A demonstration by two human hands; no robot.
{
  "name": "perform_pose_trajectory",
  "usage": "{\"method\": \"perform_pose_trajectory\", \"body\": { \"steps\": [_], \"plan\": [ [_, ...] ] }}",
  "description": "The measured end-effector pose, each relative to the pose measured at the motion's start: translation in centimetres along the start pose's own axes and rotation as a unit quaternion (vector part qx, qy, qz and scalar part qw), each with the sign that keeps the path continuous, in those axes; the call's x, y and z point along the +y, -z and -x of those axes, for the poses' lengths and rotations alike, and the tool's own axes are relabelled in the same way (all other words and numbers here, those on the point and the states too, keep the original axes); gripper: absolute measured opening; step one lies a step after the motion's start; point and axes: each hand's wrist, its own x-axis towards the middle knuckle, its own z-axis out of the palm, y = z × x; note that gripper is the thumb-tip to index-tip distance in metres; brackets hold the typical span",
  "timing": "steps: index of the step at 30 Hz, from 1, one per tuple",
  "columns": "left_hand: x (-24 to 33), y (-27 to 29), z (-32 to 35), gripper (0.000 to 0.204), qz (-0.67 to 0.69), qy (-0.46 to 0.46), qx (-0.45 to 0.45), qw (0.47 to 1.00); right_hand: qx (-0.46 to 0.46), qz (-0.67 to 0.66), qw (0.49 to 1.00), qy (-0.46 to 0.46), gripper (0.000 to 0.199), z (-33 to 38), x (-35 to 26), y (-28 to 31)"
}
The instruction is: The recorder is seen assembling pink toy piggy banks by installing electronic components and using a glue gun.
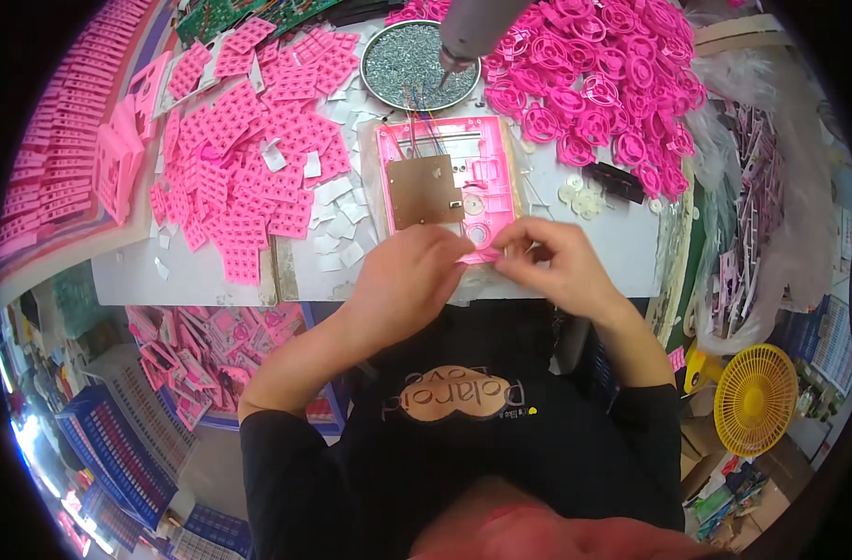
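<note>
A pink plastic casing (503, 177) lies open side up on the bench in front of me. Inside it are a brown circuit board (424, 191), thin coloured wires at the far end and a small whitish disc (473, 204). My left hand (409, 273) is closed at the casing's near edge, its fingertips bent over the rim. Opposite it, my right hand (561, 263) has thumb and index finger pinched together at the near right corner. A bit of pink plastic shows between the two hands. What exactly either hand grips is hidden by the fingers.
Beyond the casing stands a round tray of screws (403, 65), under a hanging grey screwdriver (473, 33). Pink button pads (244, 159) are heaped left, pink ring-shaped parts (594, 75) right. White discs (582, 198) and a black part (614, 183) lie nearby. A yellow fan (755, 399) stands lower right.
</note>
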Motion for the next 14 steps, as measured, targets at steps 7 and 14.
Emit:
{"method": "perform_pose_trajectory", "body": {
  "steps": [7,14],
  "plan": [
    [-2.5,0.2,-4.3,0.023,-0.055,-0.112,-0.091,0.988,0.054,0.335,0.905,0.257,0.018,3.0,2.0,-4.3],
    [-1.9,-0.9,-6.7,0.012,-0.142,-0.149,-0.315,0.927,0.075,0.347,0.896,0.267,0.014,2.7,2.5,-4.3]
  ]
}}
